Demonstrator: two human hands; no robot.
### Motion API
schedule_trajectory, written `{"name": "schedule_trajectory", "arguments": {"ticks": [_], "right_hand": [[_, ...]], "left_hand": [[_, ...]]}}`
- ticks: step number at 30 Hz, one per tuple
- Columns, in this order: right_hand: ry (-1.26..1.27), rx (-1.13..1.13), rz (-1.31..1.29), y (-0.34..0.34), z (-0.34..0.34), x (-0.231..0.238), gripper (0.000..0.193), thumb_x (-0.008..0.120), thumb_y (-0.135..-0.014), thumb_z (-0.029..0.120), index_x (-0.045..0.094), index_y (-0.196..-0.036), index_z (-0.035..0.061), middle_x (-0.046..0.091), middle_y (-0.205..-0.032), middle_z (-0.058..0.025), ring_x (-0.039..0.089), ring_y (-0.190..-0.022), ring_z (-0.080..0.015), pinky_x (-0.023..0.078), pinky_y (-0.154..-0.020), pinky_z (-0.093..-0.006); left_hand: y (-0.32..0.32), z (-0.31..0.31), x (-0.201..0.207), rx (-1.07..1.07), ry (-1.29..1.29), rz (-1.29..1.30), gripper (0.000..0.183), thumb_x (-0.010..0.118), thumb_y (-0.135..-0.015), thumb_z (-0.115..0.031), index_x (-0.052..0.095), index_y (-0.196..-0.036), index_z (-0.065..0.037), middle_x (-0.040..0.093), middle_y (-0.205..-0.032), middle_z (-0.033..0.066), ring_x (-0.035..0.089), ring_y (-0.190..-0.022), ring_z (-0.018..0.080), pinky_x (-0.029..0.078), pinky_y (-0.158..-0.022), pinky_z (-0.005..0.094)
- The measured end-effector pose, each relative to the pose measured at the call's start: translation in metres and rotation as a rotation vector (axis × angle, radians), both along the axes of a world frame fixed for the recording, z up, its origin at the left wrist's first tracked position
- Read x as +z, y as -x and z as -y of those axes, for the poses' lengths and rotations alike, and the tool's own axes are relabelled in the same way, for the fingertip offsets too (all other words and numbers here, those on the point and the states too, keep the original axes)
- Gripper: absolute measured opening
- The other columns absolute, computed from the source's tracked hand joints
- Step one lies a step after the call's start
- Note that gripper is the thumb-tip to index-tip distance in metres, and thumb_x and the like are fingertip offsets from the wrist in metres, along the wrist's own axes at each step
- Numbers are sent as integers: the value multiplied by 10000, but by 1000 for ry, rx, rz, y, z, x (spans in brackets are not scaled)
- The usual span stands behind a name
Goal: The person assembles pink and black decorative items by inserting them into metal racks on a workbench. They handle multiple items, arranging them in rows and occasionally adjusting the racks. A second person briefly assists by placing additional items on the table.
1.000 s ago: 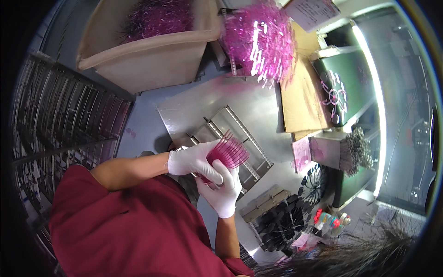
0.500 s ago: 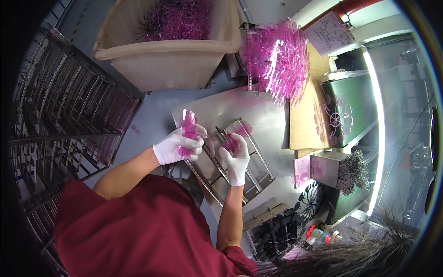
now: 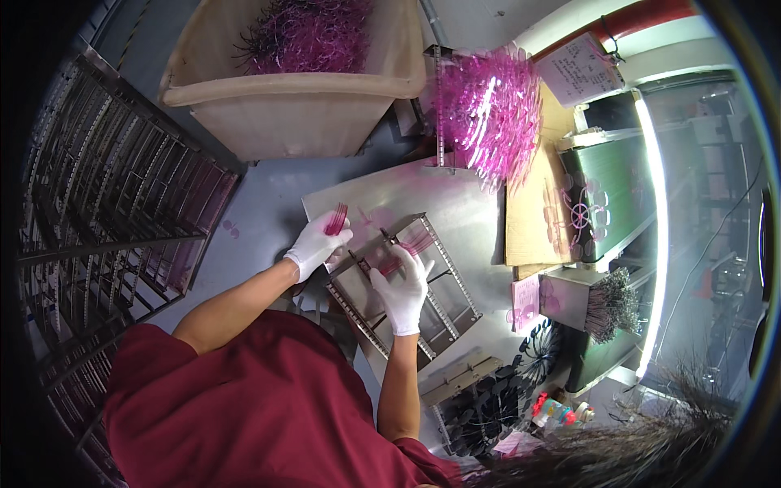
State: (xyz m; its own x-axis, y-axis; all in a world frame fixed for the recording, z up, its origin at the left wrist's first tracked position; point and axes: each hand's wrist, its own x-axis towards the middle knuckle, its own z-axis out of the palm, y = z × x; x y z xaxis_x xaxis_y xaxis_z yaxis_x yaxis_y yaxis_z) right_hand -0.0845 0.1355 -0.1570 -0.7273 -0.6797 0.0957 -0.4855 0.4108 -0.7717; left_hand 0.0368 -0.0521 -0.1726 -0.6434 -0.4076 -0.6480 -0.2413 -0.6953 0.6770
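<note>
My left hand, in a white glove, is closed around a small bunch of thin translucent pink plastic pieces; their ends stick up past the fingers. The metal rack with notched bars lies on a steel tabletop in front of me. Over its far end is my gloved right hand, thumb and forefinger curved about a translucent pink plastic piece. More pink pieces stand in the rack just beyond these fingertips. The fingers partly hide where the pieces meet the bars.
A large cream bin of pink and dark plastic scraps stands beyond the table. Pink plastic parts are heaped at the far right, near cardboard and a green conveyor belt. Stacked metal racks fill the left; black parts lie near right.
My left hand has lowered slightly and turned, so the pink pieces in it show edge-on. My right hand has shifted a little left and nearer, still at the rack's far end.
</note>
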Motion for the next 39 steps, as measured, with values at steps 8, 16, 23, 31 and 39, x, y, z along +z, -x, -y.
{"name": "schedule_trajectory", "arguments": {"ticks": [8,16,23,31,39], "right_hand": [[-66,-66,73,6,-62,5,778,884,-786,221,597,-1493,68,658,-1414,-128,555,-1418,-359,88,-1306,-653],[-186,83,6,11,-33,23,830,885,-811,235,550,-1563,128,650,-1401,-195,586,-1348,-391,187,-1290,-655],[312,-185,523,3,-58,6,746,831,-904,143,523,-1577,48,682,-1444,-132,573,-1411,-203,178,-1335,-493],[63,260,-50,-19,-42,101,905,982,-615,120,635,-1442,2,681,-1412,-212,597,-1404,-401,310,-1265,-617],[49,189,-17,-19,-74,108,738,973,-628,109,714,-1311,3,674,-1383,-204,633,-1333,-413,410,-1220,-558]], "left_hand": [[-14,15,21,-110,226,-54,594,893,-864,-95,537,-1337,-44,618,-980,16,610,-798,92,541,-660,290],[18,-9,66,-329,138,-228,585,903,-878,-133,518,-1305,-23,639,-891,15,645,-705,91,552,-567,253],[9,-1,73,-300,75,-195,541,895,-889,-132,509,-1256,-37,655,-905,37,675,-764,118,575,-583,270],[25,-42,108,-570,71,-449,1040,879,-818,-33,269,-1659,-1,586,-1373,89,574,-1259,178,531,-1004,299],[55,-77,123,-679,-101,-547,1113,917,-826,-212,210,-1657,15,636,-1291,114,649,-1130,177,561,-950,323]]}}
